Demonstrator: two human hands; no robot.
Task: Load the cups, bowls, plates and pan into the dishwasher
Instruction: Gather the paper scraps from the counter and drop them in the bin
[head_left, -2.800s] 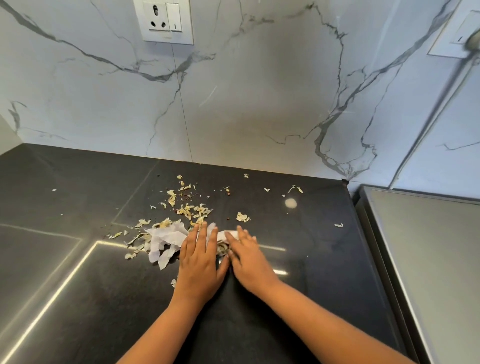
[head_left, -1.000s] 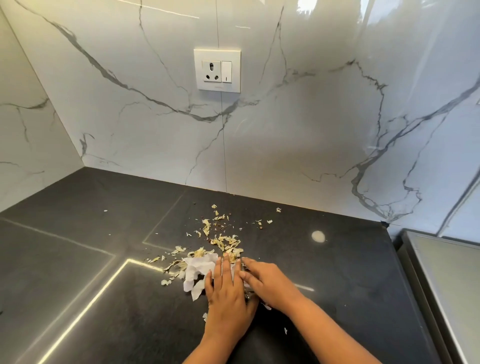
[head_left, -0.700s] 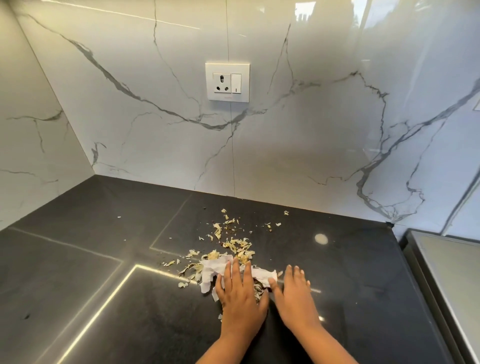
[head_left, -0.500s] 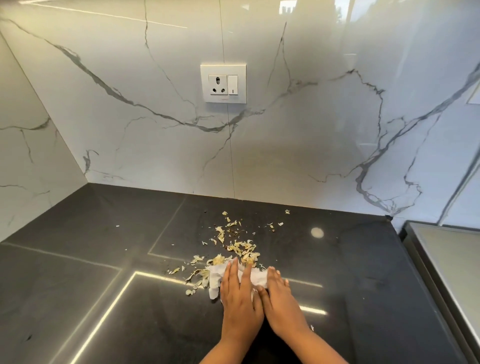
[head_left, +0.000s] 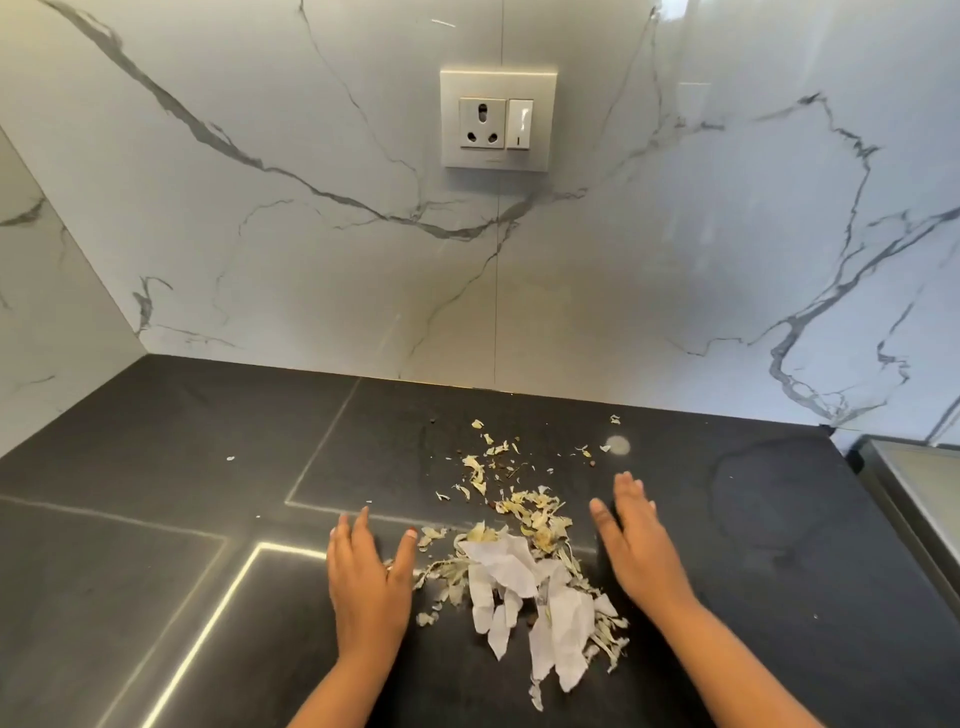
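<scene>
Left hand (head_left: 366, 577) and right hand (head_left: 636, 540): fingers straight, holding nothing, flanking torn paper scraps (head_left: 524, 597) and dry vegetable peelings (head_left: 535, 514) mid-worktop (head_left: 156, 519). Risk: careless sweeping scatters the light flakes toward the worktop's front edge. No cups, bowls, plates, pan or dishwasher visible.

I see a dark, polished stone desk (head_left: 156, 467) mirroring light, glossy veined marble wall (head_left: 311, 260) behind it, crumpled white paper (head_left: 519, 577) and dry flaky peelings (head_left: 535, 512) on it.
</scene>
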